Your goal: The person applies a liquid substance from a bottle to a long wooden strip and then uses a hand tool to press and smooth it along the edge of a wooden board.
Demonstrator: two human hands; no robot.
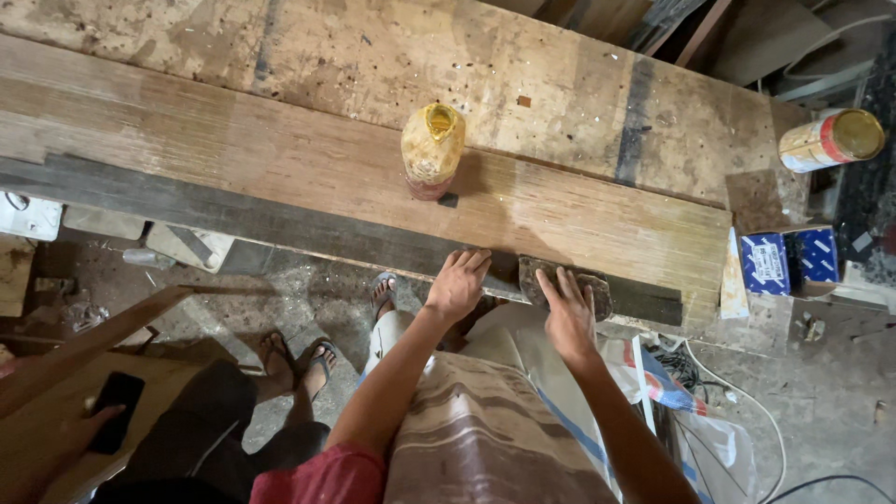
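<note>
The right hand (pixel 567 317) presses flat, fingers spread, on a grimy pad (pixel 566 286) against the plank (pixel 280 159) edge. Just left of the pad, the left hand (pixel 457 285) curls over that edge, below the yellow bottle (pixel 432 149).

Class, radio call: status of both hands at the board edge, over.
Left hand flat on dark board edge. Right hand pressing worn pad against it. Glue bottle upright behind, clear of both hands.

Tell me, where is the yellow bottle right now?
The yellow bottle stands upright on the wooden board, near the middle of the head view, just beyond the left hand and right hand.
</note>
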